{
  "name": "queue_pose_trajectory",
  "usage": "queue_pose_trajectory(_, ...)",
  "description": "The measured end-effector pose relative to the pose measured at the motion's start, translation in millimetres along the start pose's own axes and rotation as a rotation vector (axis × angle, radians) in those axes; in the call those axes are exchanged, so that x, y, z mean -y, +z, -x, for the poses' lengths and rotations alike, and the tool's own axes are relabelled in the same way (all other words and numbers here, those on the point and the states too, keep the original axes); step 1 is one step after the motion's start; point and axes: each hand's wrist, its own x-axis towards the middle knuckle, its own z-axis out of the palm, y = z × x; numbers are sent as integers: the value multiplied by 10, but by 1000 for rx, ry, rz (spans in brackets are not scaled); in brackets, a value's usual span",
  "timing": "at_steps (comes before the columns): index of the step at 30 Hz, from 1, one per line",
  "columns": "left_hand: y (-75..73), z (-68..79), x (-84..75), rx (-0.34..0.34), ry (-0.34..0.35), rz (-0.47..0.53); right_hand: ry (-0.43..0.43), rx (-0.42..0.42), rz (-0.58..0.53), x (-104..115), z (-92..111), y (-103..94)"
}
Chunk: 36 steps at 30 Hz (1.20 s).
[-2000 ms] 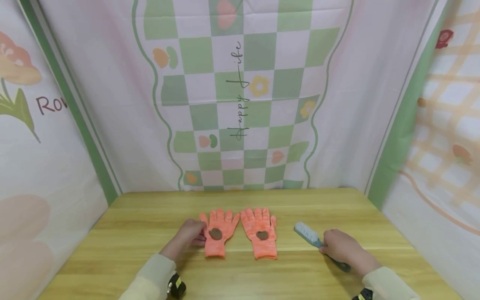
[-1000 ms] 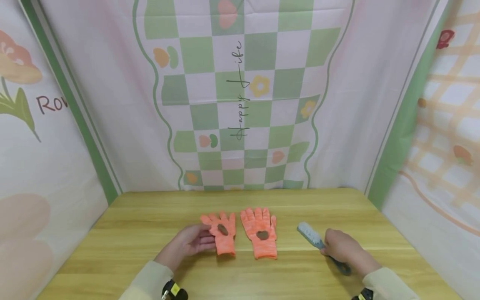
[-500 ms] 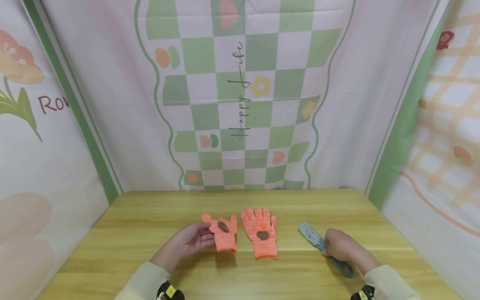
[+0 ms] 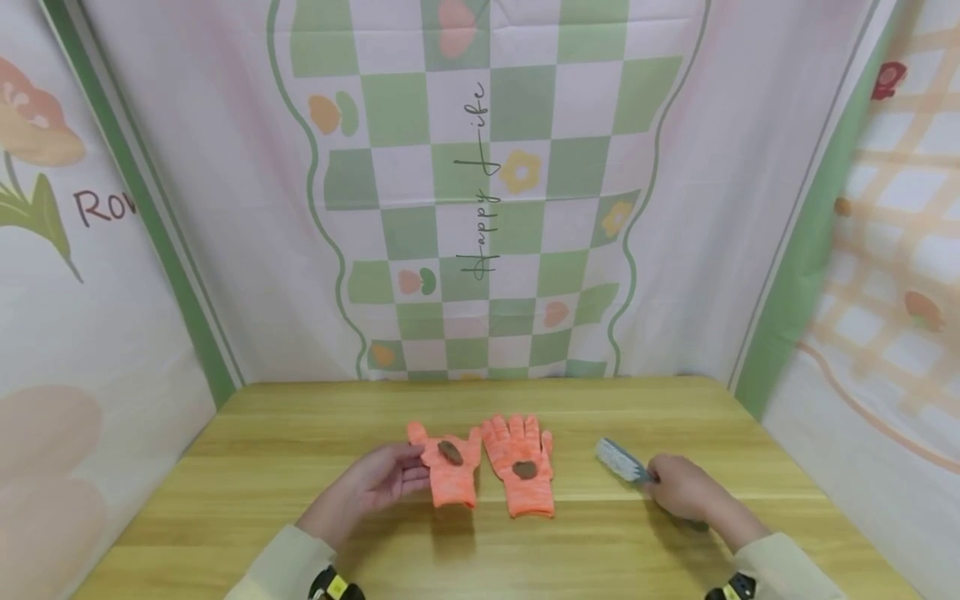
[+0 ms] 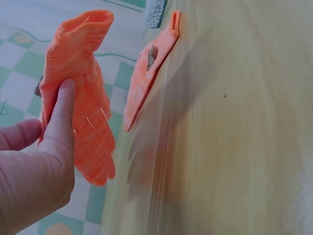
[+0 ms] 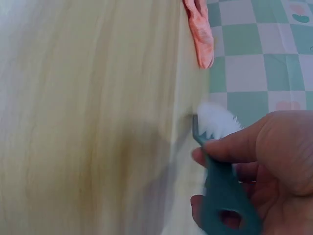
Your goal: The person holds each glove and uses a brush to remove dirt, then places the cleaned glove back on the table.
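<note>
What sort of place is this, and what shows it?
Probably a makeshift filming booth: printed cloth hangs behind and on both sides of a wooden table, and there's a black device at each wrist.

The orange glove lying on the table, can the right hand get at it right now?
Likely yes, with the brush: the right hand holds it, and only tabletop shows between the brush and the flat-lying glove. Picking the glove up might mean freeing the hand first.
</note>
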Motion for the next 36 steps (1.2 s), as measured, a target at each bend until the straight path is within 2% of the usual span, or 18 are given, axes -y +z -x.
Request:
queue_pose_trajectory(3, 13, 7, 1, 15, 3, 2, 26, 6, -41, 75, -3, -11)
queue_pose_trajectory(11, 48, 2, 19, 40, 11, -15, -28, -45, -150, 373, -14, 19)
queue_pose_trajectory(22, 70, 30, 23, 64, 15, 23, -163, -121, -167, 866, -50, 99)
queue_pose_trajectory(26, 86, 29, 40, 77, 19, 11, -247, -141, -153, 1032, -41, 163)
queue_pose_trajectory(36, 149, 14, 68, 88, 16, -5, -391, -90, -172, 1353, -16, 335)
